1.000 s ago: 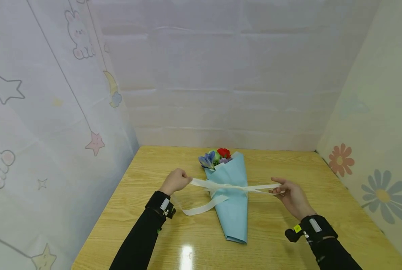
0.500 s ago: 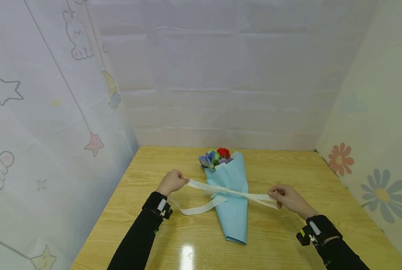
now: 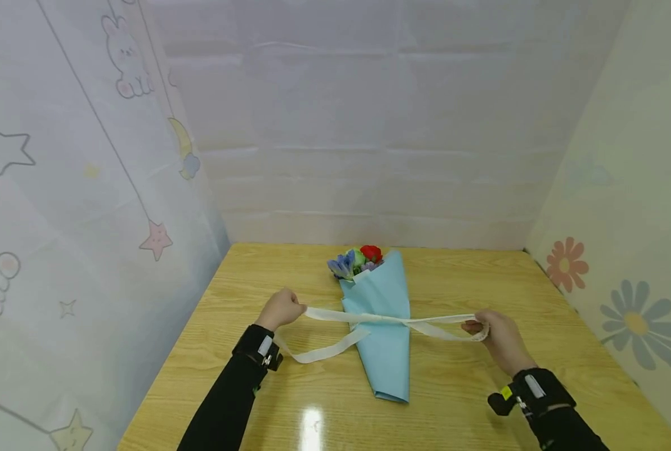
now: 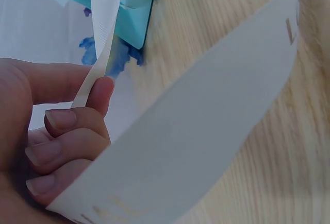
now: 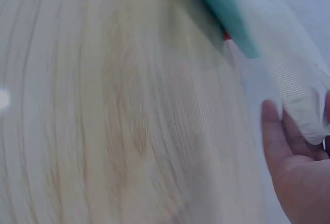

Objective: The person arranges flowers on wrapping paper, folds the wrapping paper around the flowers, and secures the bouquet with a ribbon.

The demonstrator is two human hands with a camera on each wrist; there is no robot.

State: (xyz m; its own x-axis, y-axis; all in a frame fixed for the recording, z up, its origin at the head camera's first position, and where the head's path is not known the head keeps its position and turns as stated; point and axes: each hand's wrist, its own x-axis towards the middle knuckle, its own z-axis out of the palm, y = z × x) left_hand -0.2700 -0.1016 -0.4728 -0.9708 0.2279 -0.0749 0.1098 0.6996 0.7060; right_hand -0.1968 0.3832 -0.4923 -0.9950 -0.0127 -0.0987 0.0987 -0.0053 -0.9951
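A bouquet in light blue wrapping paper lies on the table, its blue, green, purple and red flowers at the far end. Across its middle runs a cream ribbon. To the left, my left hand pinches one stretch of it between thumb and index finger, the other fingers curled in the left wrist view. The ribbon's loose tail hangs below that hand and curves back over the paper. On the right, a ribbon loop is stretched out to my right hand, whose fingers hold its end.
The wooden table extends around the bouquet. A pale cloth backdrop stands behind it, with printed cloths at left and right. Both wrists wear black bands with small cameras.
My right hand came inward and toward me, then moved back out to the right, drawing the loop wider. My left hand has drifted slightly left, still pinching the ribbon. The bouquet stays in place.
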